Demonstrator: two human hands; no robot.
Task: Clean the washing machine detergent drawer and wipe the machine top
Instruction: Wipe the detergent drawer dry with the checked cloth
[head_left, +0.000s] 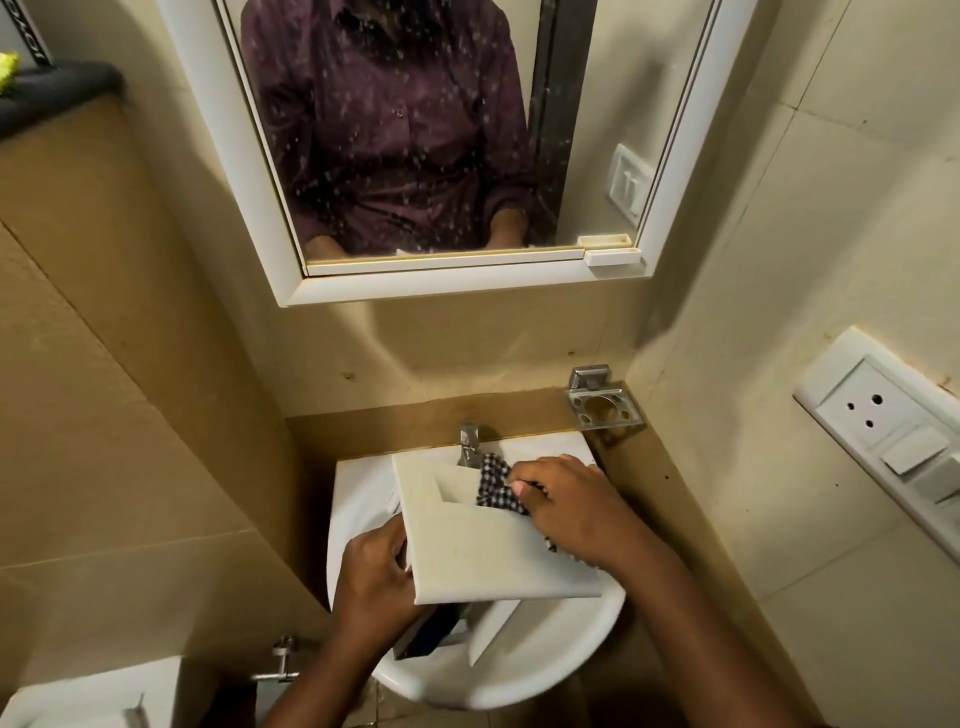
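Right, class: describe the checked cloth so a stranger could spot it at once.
Find the white sink beneath the mirror. Above it, the hands hold a pale drawer. The checked cloth is bunched under the right hand: the only patterned item there.

The drawer (488, 545) looks like smooth off-white plastic with a matt face. The cloth (493, 486) is woven fabric with a small dark and white check. The sink (519, 670) is glossy white ceramic. The tap (469, 441) and the holder (605, 405) are shiny metal. The mirror (395, 130) is glass covered with spots, in a smooth white frame. The wall tiles (779, 260) are smooth beige with a faint shine.
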